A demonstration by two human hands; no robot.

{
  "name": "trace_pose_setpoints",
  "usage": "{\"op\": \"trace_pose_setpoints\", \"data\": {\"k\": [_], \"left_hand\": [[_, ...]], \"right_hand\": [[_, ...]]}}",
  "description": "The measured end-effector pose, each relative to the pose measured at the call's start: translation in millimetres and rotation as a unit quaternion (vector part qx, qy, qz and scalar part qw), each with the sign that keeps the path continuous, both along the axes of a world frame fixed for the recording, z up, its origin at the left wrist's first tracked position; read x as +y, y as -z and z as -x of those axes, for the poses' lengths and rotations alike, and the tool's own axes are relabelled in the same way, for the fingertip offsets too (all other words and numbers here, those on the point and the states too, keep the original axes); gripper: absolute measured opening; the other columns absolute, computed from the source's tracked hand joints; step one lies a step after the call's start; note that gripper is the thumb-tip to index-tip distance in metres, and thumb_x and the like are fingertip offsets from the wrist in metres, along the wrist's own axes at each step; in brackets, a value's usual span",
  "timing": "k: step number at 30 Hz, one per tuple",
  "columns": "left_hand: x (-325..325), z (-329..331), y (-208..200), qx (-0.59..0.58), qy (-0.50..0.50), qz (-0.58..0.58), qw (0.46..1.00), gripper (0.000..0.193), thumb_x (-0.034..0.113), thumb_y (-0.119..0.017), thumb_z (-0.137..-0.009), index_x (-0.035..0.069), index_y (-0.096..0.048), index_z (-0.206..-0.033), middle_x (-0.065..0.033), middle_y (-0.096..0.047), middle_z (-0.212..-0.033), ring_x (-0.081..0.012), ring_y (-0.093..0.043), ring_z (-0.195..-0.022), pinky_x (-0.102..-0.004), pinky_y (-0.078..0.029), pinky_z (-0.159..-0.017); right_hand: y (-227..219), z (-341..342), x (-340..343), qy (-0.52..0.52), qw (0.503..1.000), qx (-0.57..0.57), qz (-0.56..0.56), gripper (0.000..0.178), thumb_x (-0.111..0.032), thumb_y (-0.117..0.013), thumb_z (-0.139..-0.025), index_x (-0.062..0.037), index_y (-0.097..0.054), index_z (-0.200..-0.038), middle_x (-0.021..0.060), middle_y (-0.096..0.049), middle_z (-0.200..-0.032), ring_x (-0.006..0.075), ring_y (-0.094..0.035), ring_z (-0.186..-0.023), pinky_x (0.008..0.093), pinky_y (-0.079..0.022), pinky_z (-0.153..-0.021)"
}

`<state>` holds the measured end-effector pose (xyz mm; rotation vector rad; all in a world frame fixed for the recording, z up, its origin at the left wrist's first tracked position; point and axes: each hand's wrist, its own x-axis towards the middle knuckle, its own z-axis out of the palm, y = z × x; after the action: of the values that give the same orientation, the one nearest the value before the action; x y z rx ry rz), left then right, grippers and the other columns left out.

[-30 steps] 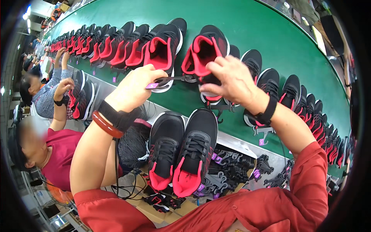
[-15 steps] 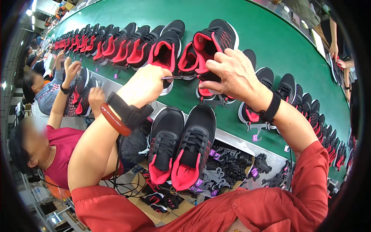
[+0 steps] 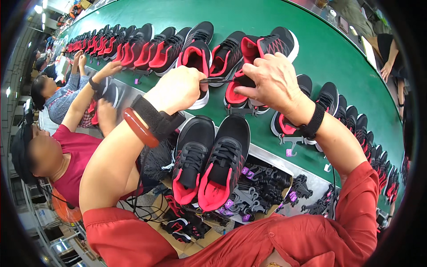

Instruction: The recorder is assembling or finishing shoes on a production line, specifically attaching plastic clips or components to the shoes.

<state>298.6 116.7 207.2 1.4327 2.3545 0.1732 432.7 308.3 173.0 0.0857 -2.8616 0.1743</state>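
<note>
My left hand (image 3: pixel 181 86) is closed on a thin dark strip (image 3: pixel 216 80), its kind unclear, which reaches right toward my other hand. My right hand (image 3: pixel 273 80) is curled with thumb and fingers against a black sports shoe (image 3: pixel 275 43) with pink lining, toe pointing up and right. The fingers hide the exact grip. Under that hand lies another shoe (image 3: pixel 235 92), with a grey plastic shoe hanger (image 3: pixel 241 110) at its heel. Two more black-and-pink shoes (image 3: pixel 195 149) sit side by side below my hands, toes away from me.
Long rows of matching shoes (image 3: pixel 133 46) line the green table (image 3: pixel 187 11) to left and right. Below its metal edge are heaped black hangers (image 3: pixel 262 187) with purple tags. Two co-workers sit on the left, one in a maroon shirt (image 3: pixel 80 153). Another person's hand (image 3: pixel 386 70) shows far right.
The upper shoe by my right hand has swung to the right, its toe turning the same way. My left hand has moved right with the strip.
</note>
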Motion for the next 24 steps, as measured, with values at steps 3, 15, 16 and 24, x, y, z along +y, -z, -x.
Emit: {"op": "trace_pose_setpoints", "data": {"k": [3,15,16,24], "left_hand": [[2.5,-3.3,2.5,-0.006,-0.008,-0.015,1.000,0.026,0.000,-0.049,-0.079,0.006,-0.069,-0.094,-0.0196,-0.067,-0.082,-0.0367,-0.065,-0.082,-0.0438,-0.051,-0.075],[6.7,-11.8,-30.9,-0.241,-0.106,-0.080,0.961,0.022,0.005,-0.051,-0.093,0.003,-0.061,-0.112,-0.0075,-0.063,-0.097,-0.0189,-0.065,-0.087,-0.0288,-0.054,-0.069],[-4.7,-8.3,-31.8,-0.220,-0.048,-0.100,0.969,0.023,0.005,-0.050,-0.092,0.003,-0.060,-0.114,-0.0091,-0.062,-0.102,-0.0203,-0.063,-0.092,-0.0298,-0.053,-0.074],[-119.2,-69.0,-87.8,-0.113,0.040,-0.181,0.976,0.026,0.004,-0.052,-0.081,0.004,-0.062,-0.105,-0.0169,-0.051,-0.121,-0.0298,-0.047,-0.119,-0.0422,-0.029,-0.106]], "right_hand": [[-2.6,-3.7,2.7,-0.033,0.999,0.023,0.004,0.036,-0.043,-0.076,-0.067,-0.0112,-0.065,-0.078,0.0054,-0.060,-0.066,0.0228,-0.058,-0.074,0.0365,-0.040,-0.069],[-1.4,13.5,18.5,0.062,0.957,-0.061,0.278,0.050,-0.048,-0.070,-0.077,-0.0033,-0.064,-0.099,0.0157,-0.065,-0.090,0.0358,-0.062,-0.086,0.0425,-0.048,-0.077],[-0.6,8.3,10.5,0.054,0.961,-0.011,0.271,0.049,-0.046,-0.070,-0.077,-0.0023,-0.063,-0.099,0.0170,-0.063,-0.095,0.0362,-0.060,-0.089,0.0432,-0.047,-0.077],[-86.0,-70.5,-65.6,-0.123,0.969,0.057,0.208,0.049,-0.019,-0.084,-0.056,-0.0038,-0.061,-0.096,0.0108,-0.059,-0.090,0.0314,-0.057,-0.085,0.0376,-0.047,-0.072]]}}
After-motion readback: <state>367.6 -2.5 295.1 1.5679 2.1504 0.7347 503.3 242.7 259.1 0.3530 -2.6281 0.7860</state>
